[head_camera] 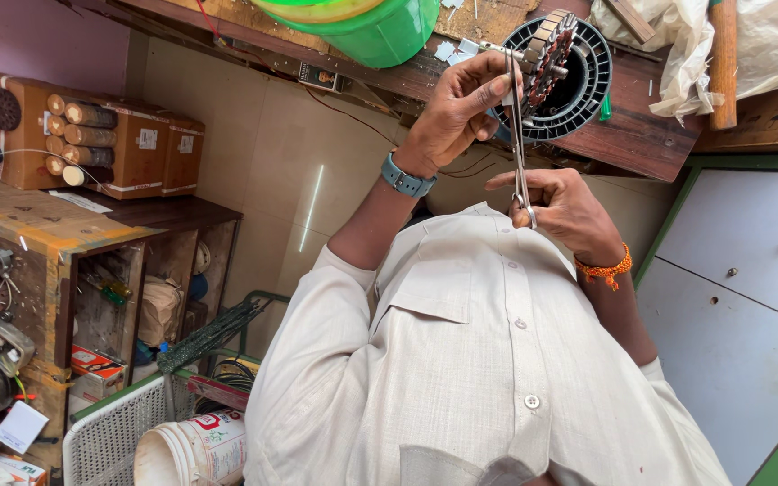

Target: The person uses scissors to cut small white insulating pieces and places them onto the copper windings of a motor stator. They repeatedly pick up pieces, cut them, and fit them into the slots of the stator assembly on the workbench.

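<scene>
Scissors (517, 117) between left hand (461, 112) and right hand (565, 209)

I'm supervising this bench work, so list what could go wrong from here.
1. The scissors in the right hand point up beside the left hand's fingers; a slip could cut them.
2. The tips sit at the stator's copper windings, so they could nick wire that should stay whole.
3. The stator seems held mostly by the left fingertips at the wooden bench edge; it might twist or drop.
</scene>
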Tool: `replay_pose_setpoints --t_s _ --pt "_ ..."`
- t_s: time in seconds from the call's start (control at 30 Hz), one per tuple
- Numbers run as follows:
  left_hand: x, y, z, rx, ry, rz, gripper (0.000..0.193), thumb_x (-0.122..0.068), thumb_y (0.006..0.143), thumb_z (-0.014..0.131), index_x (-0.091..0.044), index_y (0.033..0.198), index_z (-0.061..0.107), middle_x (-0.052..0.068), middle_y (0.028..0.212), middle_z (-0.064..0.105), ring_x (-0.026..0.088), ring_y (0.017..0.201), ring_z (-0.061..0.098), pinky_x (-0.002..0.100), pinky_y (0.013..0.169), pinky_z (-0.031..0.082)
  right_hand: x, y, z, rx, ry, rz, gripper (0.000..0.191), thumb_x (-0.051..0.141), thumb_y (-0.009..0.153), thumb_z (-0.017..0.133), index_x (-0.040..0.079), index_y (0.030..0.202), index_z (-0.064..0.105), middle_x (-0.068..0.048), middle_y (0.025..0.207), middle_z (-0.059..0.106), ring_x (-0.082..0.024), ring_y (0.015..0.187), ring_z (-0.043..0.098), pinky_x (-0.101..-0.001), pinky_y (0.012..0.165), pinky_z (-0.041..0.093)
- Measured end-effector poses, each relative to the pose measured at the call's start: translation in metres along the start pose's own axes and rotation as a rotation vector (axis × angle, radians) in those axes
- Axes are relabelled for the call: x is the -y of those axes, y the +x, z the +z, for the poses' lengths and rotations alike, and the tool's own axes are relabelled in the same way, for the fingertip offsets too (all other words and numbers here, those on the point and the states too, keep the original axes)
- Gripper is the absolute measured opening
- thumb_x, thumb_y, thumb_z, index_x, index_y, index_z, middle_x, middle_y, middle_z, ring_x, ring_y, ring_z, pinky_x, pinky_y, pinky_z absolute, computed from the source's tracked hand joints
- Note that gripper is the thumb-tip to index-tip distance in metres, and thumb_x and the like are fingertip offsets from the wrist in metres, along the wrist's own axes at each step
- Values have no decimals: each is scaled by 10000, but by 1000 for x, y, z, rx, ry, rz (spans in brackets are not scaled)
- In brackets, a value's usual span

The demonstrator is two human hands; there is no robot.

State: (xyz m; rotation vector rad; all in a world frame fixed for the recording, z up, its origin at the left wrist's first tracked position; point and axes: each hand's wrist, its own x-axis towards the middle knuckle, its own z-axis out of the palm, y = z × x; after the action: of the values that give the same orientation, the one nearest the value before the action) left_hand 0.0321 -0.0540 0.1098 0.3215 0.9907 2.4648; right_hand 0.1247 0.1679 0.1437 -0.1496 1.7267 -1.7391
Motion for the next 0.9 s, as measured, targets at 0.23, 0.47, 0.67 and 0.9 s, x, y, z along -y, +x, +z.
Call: replay_pose_setpoints --t_s 0.23,0.47,0.67,0.9 --pt "-12 -3 -3 47 82 27 185 -164 1057 706 -26 1166 649 12 1024 657 6 731 557 197 522 480 -11 1 -6 58 51 -40 653 350 729 895 -47 1217 720 30 743 629 -16 656 548 -178 545 407" --pt "-10 3 -8 17 112 6 186 -116 1032 709 -14 1184 671 99 1037 728 130 867 763 213 541 556 -16 4 -8 -91 146 -223 438 375 853 832 -21 872 645 -65 1021 745 -76 678 687 -223 585 583" --pt "29 -1 4 -112 96 44 147 -90 982 747 -29 1115 728 40 1128 743 73 912 707 222 675 607 6 6 -5 -418 354 -614 517 309 958 792 17 1337 595 -126 1152 730 -100 905 700 -252 766 610" --pt "64 -9 29 -85 16 -42 134 -107 1014 745 -54 1138 748 34 943 738 69 779 665 225 642 547 5 1 -4 -722 -76 -620 325 55 1025 858 -52 1231 630 -119 1059 737 -132 908 722 -247 799 610"
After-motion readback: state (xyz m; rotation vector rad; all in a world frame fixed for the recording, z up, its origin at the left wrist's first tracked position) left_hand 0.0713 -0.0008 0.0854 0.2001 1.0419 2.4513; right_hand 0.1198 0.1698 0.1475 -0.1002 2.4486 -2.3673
